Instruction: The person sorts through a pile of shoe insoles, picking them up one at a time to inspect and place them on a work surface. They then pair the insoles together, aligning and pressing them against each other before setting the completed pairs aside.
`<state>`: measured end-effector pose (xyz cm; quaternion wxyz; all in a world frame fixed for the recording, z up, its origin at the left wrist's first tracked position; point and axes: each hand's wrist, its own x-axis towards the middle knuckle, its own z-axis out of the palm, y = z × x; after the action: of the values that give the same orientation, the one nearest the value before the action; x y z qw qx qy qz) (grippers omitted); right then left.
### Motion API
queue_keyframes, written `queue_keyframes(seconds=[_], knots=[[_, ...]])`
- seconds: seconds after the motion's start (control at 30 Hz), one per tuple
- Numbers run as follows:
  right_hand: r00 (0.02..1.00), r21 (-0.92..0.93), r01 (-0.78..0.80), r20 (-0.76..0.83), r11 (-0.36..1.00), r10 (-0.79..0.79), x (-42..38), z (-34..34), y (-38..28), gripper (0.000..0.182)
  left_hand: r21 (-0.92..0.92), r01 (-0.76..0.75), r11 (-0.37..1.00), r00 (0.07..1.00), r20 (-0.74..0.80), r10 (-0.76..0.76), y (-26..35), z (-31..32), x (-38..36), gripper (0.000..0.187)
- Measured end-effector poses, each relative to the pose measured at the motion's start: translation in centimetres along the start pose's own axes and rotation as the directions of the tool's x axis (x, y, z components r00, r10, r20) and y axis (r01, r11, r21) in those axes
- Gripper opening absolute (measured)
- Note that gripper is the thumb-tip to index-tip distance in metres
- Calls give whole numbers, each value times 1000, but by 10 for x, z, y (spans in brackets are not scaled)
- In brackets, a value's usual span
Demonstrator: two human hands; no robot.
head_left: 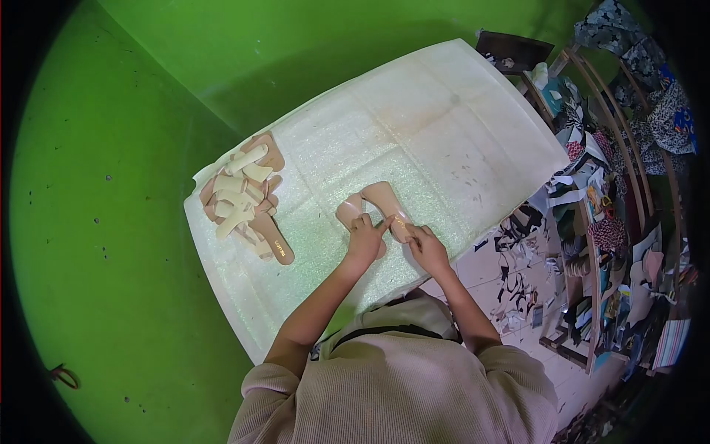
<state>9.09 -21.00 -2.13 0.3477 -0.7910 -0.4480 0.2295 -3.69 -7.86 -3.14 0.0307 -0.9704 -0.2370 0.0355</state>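
Beside a bright green painted wall (111, 259), I am at a broad table (421, 96) covered in creased white plastic sheeting; the cover probably guards the pieces from marks. To my right leans a tall wooden rack (592, 296), crammed with cloth and offcuts of many colours; dark and pale scraps (514, 288) litter the tiled floor between it and the table.

On the table's left part lies a loose heap of tan soles and cream straps (240, 192); it sits there, I judge, to be within reach yet out of the way of my forearms. Straight ahead of me, near the close edge, lies a long tan footbed-shaped sole (381, 197), slanting with its wide end away from me; just left of it is a second tan sole (346, 212), partly hidden by my hand; side by side, they seem placed to be handled as a pair.

My left hand (364, 240) lies over the second sole, index finger stretched to the narrow end of the first, the others bent; I cannot tell whether they close on anything. My right hand (427, 248) has thumb and fingers pinched together on that narrow end's rim, likely to steady it; between my fingertips sits small gold lettering (400, 220).
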Motion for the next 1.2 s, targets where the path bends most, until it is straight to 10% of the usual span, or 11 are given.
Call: queue_keyframes(seconds=[0.57,0.83,0.97,1.2], knots=[[998,-292,54,48,955,-42,-1,3,-7,39,-17,71,997,994,79,-70,4,-4,2,75],[998,-258,28,53,966,-15,1,-6,-31,42,-455,33,890,977,-172,-124,-14,-27,-17,64],[971,-184,237,17,954,-238,9,8,-40,38,-524,7,852,907,-355,-226,-28,-27,-38,64],[914,37,364,178,931,-364,12,40,-84,36,-625,401,670,683,-283,-673,-60,-1,-93,63]])
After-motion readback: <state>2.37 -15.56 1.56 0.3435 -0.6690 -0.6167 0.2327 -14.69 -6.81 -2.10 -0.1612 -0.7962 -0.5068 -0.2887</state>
